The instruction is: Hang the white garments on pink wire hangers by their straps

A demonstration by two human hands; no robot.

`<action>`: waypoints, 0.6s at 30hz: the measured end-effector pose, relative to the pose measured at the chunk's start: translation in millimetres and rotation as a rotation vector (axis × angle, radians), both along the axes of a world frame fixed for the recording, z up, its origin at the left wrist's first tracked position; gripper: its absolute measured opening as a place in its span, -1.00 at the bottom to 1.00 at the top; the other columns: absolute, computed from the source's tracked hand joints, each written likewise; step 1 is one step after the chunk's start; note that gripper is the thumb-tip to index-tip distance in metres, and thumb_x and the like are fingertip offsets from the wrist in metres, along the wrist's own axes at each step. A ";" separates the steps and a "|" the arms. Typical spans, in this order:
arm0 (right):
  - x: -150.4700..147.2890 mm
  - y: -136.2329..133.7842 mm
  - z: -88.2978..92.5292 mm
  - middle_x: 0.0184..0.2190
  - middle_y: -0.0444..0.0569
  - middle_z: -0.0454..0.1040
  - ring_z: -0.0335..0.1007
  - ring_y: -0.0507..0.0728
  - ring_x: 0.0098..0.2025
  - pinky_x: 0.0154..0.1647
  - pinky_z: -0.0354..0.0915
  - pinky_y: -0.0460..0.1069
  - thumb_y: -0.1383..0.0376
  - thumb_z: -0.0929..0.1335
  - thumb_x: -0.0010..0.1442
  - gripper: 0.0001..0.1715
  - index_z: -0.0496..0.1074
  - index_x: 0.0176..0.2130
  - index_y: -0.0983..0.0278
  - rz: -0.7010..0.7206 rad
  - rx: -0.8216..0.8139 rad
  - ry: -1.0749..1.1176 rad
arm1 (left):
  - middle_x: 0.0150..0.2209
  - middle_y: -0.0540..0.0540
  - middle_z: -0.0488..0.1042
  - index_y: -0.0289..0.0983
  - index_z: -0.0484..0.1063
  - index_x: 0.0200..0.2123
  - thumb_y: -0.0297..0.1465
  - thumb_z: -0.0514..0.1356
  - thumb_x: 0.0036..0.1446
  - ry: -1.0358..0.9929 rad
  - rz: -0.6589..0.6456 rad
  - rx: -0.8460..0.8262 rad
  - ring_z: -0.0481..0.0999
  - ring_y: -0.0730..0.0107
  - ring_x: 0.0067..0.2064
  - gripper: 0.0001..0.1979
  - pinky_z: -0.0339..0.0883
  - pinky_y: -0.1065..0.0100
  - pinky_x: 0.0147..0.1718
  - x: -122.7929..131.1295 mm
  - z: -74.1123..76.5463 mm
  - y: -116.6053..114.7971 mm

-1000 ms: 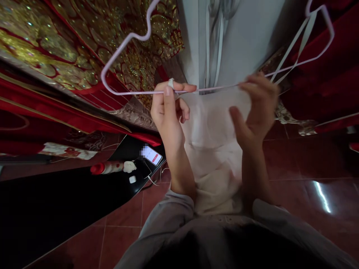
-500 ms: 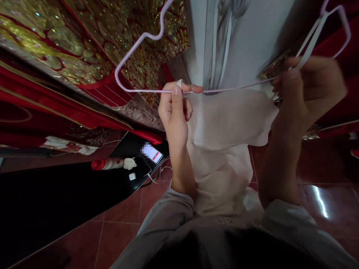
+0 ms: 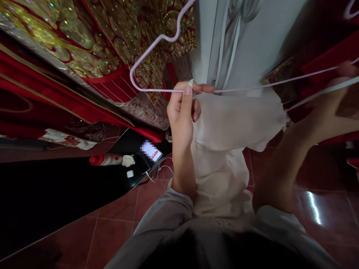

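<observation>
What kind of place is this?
Likely a clothing or costume shop, or a tailor's room: red garments with gold beadwork hang close by, and a wire hanger carries pale cloth.

A pale lilac wire hanger [image 3: 157, 90] lies about level, its bottom bar pinched in the left hand [image 3: 182, 108], its shoulder bending up left of that grip. A cream garment [image 3: 232, 123] droops right of and below it. A white strap [image 3: 322, 93] seemingly runs to the blurred right hand [image 3: 336, 108].

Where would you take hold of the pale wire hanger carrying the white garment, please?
On the straight bottom bar of the hanger, from below, just beside the garment, as the left hand pinches it: the bar is thin, level and bare there.
</observation>
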State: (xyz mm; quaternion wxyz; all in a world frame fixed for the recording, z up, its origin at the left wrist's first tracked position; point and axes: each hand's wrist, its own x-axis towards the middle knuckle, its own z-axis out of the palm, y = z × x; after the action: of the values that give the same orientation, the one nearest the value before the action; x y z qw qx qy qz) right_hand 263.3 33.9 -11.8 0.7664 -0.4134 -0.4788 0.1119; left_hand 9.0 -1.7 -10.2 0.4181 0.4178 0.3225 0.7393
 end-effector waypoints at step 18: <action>-58.6 -31.7 3.4 -0.18 -0.06 0.58 0.35 0.05 -0.31 -0.56 0.04 -0.05 0.02 0.54 0.19 -0.75 0.64 -0.15 0.02 0.180 -0.126 -0.364 | 0.21 0.09 0.52 -0.13 0.49 0.04 -0.60 0.19 0.46 0.072 0.356 0.056 0.33 0.11 0.44 -0.73 0.50 0.16 0.21 -73.5 27.8 10.6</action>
State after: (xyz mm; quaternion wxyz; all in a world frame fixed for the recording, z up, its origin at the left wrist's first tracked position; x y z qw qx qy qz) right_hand 204.6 2.2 -8.4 0.6270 -0.4292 -0.6364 0.1332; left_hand -64.5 8.9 17.6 0.2570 0.3916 0.3853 0.7950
